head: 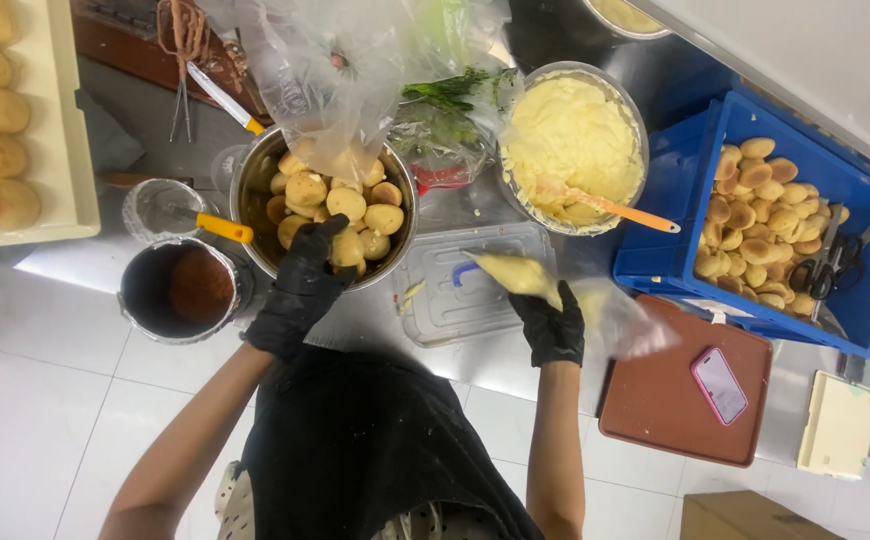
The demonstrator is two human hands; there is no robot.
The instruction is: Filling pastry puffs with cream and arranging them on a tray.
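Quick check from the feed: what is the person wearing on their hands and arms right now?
Both hands wear black, thin, close-fitting disposable-type gloves that end at the wrist: the left hand and the right hand. Above the gloves both forearms are bare, with no sleeves, watch or bands visible. A black apron covers the front of the body, with a spotted light garment showing beneath it.

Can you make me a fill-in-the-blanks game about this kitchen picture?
1. The left hand reaches into a metal bowl full of small round ____.
2. The right hand holds a piping bag of yellow ____.
3. Both hands wear ____ gloves.
4. The scissors lie in a ____ crate.

Missing words: buns; cream; black; blue
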